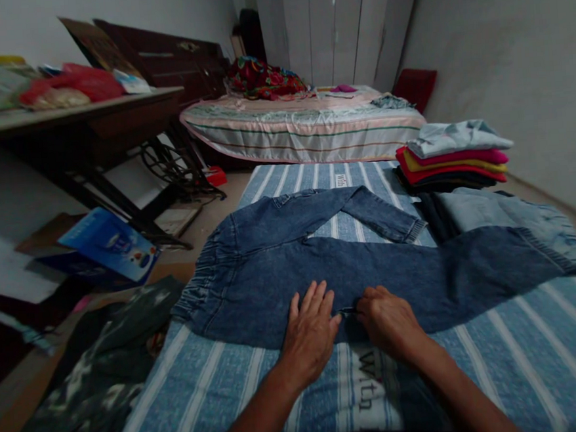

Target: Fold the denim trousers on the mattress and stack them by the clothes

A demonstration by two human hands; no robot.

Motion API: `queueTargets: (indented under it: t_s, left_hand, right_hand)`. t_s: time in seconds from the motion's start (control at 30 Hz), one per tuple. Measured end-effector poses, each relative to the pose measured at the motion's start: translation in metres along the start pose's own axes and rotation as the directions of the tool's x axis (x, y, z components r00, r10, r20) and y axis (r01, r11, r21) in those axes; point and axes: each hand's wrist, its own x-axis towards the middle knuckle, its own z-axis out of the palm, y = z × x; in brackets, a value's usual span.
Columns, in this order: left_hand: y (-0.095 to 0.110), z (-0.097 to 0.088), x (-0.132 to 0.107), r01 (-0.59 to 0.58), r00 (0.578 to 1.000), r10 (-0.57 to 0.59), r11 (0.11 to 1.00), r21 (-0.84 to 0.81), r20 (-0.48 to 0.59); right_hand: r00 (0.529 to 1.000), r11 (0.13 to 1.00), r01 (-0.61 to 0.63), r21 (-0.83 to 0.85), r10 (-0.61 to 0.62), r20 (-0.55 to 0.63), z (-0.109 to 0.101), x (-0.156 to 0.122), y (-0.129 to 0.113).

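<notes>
A pair of blue jeans (277,276) lies spread on a blue-and-white striped cover (220,378), its gathered waistband to the left. One leg stretches right; the other is bent at the far side. My left hand (311,326) rests flat on the near leg, fingers stretched out. Just right of it, my right hand (386,314) is closed with its knuckles up, low over the same leg. From its fingers a thin, dark, narrow object (348,311) points toward my left hand. Its kind is too small to make out, and its other end is hidden in the fist.
Folded clothes (454,158) are stacked at the right, beside light-blue jeans (504,207). Left stand a sewing-machine table (98,111) with bags on top and a blue box (112,245). Camouflage cloth (105,360) lies low left. Behind is a bed (306,126).
</notes>
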Motion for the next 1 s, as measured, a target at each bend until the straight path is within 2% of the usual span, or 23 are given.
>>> queueTargets:
  t_s: [0.13, 0.23, 0.43, 0.5, 0.67, 0.87, 1.0]
  left_hand:
    - [0.002, -0.001, 0.000, 0.010, 1.000, -0.011, 1.000, 0.028, 0.026]
    - [0.002, 0.000, 0.001, -0.001, 1.000, 0.000, 0.999, 0.043, 0.026]
    - [0.010, -0.004, 0.002, 0.015, 0.997, -0.008, 0.995, 0.098, -0.073]
    - [0.020, -0.006, -0.001, -0.024, 0.991, 0.036, 0.995, 0.094, -0.128]
    - [0.041, 0.003, -0.009, -0.246, 0.950, 0.238, 0.969, -0.012, -0.202]
    - [0.039, 0.014, -0.013, -0.234, 0.944, 0.214, 0.971, -0.052, -0.251]
    - [0.036, 0.014, -0.013, -0.244, 0.940, 0.231, 0.970, -0.021, -0.251]
  right_hand:
    - [0.998, 1.000, -0.001, -0.009, 0.002, 0.068, -0.003, 0.006, 0.002]
    - [0.997, 0.999, -0.019, -0.043, 0.022, 0.072, -0.005, 0.007, 0.001]
    - [0.991, 0.994, -0.082, -0.065, 0.088, 0.097, -0.004, 0.010, 0.000]
    - [0.992, 0.995, -0.075, -0.067, 0.081, 0.092, -0.002, 0.011, 0.002]
    - [0.994, 0.997, -0.059, -0.052, 0.064, 0.088, 0.004, 0.013, 0.009]
    - [0.997, 0.999, -0.035, -0.035, 0.038, 0.075, 0.006, 0.011, 0.015]
    - [1.000, 0.999, -0.001, -0.038, 0.001, 0.004, 0.003, 0.005, 0.007]
